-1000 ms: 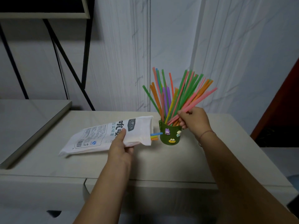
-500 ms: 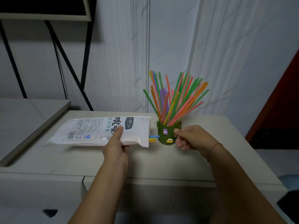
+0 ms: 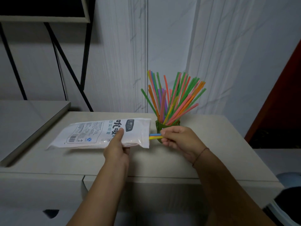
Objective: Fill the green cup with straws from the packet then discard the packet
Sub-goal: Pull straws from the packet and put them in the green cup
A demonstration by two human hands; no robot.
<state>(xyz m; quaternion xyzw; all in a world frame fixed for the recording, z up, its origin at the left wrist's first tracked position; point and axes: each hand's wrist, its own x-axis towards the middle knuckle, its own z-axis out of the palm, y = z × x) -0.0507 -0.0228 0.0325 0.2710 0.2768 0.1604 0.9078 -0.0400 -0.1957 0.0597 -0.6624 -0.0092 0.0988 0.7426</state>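
Note:
A white straw packet with printed labels lies tilted just above the cabinet top, held by my left hand with the thumb on its face. From its open right end poke a few straws, blue and yellow. My right hand pinches the tips of these straws. Behind that hand stands the green cup, mostly hidden, packed with several colourful straws fanning upward.
The pale cabinet top has a drawer seam along its front. A lower grey surface sits to the left. A black metal frame leans at the back left against the white wall. A dark red panel is at right.
My right hand left the straws in the cup, dropped in front of the cup and took hold of the straw tips poking from the packet. The packet stayed in my left hand.

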